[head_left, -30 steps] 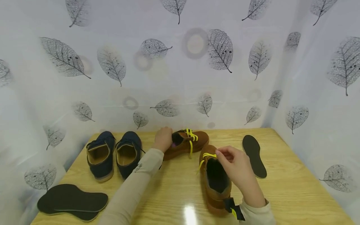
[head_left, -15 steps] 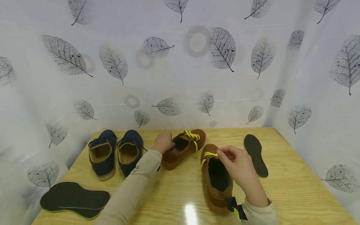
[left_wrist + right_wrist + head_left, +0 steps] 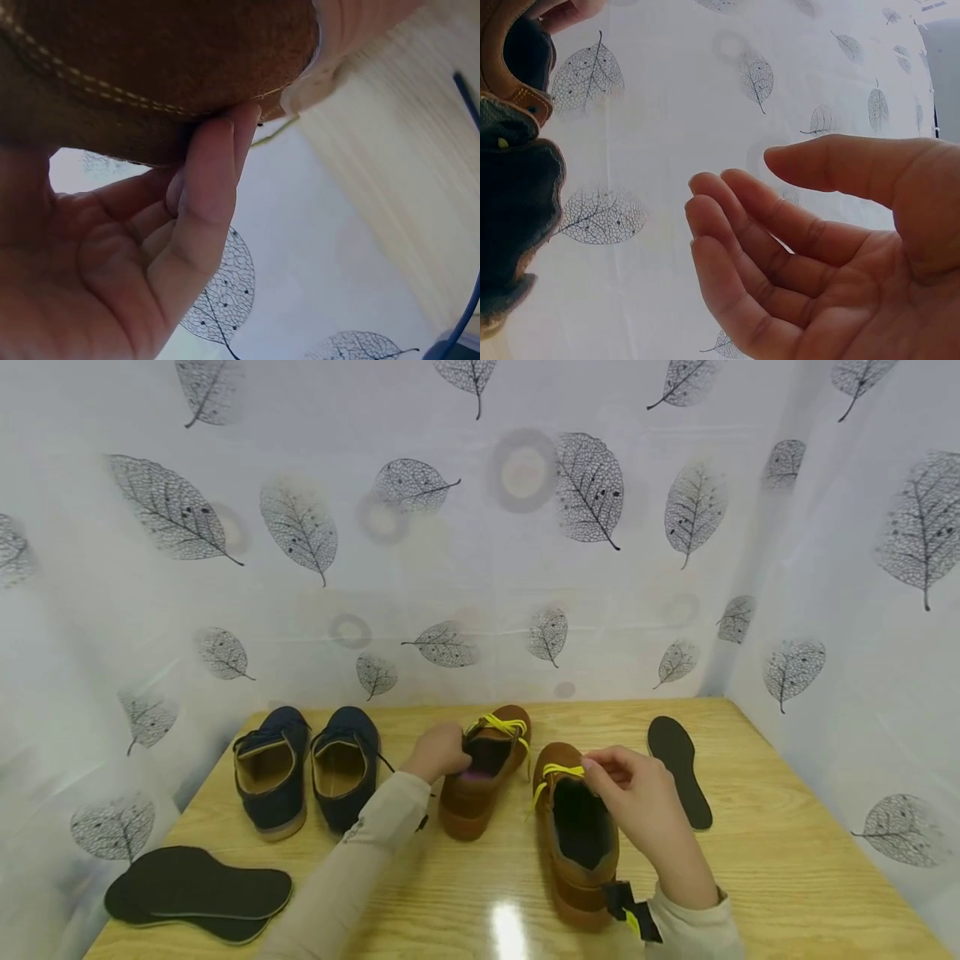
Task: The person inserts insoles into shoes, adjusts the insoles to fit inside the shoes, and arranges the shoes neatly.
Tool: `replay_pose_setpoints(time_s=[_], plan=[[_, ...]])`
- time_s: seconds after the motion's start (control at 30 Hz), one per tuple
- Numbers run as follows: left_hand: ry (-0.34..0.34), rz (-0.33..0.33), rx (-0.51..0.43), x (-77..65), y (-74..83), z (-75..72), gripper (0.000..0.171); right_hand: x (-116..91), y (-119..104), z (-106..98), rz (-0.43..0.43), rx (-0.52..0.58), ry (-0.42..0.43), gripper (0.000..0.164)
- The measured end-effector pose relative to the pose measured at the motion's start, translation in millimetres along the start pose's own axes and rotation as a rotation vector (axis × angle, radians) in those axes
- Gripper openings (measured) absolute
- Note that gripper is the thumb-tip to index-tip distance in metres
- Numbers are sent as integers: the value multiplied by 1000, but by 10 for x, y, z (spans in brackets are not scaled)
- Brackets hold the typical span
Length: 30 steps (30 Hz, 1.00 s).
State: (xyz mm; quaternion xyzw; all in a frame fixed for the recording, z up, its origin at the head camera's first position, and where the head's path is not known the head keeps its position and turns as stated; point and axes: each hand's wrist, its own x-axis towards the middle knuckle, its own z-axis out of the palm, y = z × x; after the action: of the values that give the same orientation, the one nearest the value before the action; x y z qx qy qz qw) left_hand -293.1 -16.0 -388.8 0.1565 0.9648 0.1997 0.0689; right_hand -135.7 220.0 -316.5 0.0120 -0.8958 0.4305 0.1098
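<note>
My left hand (image 3: pixel 441 750) grips the left collar of a brown shoe (image 3: pixel 469 806) with yellow laces (image 3: pixel 504 725). In the left wrist view, the fingertips press against the stitched brown side (image 3: pixel 180 52) of this shoe, with part of the grip hidden. A second brown shoe (image 3: pixel 581 897), also yellow-laced, stands to the right with its heel toward me. Over its right side is my right hand (image 3: pixel 637 793). The right wrist view shows that hand's fingers (image 3: pixel 727 285) loosely bent and thumb apart, with nothing between them, away from the dark shoe lining (image 3: pixel 514 210).
Two navy shoes, one (image 3: pixel 272 781) left of the other (image 3: pixel 347 777), stand at the left of the wooden table (image 3: pixel 787 860). Two dark insoles (image 3: pixel 195 889) overlap at the front left. Another insole (image 3: pixel 678 772) lies right of my right hand. A leaf-printed curtain (image 3: pixel 480 568) hangs behind.
My left hand has turned its brown shoe from pointing right to pointing mostly away, its heel swinging nearer me. The right hand and its nearby shoe stay nearly in place.
</note>
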Motion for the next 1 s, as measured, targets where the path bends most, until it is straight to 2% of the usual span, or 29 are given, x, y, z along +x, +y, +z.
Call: replay_pose_setpoints(time_s=[0.33,0.53,0.7,1.0], plan=[[18,5,-6,-224,58,108,11,-5,55,-99,-3,-33,16,26],[18,-4,-76,-379,93,137,7,-1,57,-108,7,-39,20,24],[4,-19,-134,-493,135,161,12,-8,46,-119,10,-41,14,25],[-2,7,-173,-627,143,195,21,-20,54,-170,4,-33,10,28]])
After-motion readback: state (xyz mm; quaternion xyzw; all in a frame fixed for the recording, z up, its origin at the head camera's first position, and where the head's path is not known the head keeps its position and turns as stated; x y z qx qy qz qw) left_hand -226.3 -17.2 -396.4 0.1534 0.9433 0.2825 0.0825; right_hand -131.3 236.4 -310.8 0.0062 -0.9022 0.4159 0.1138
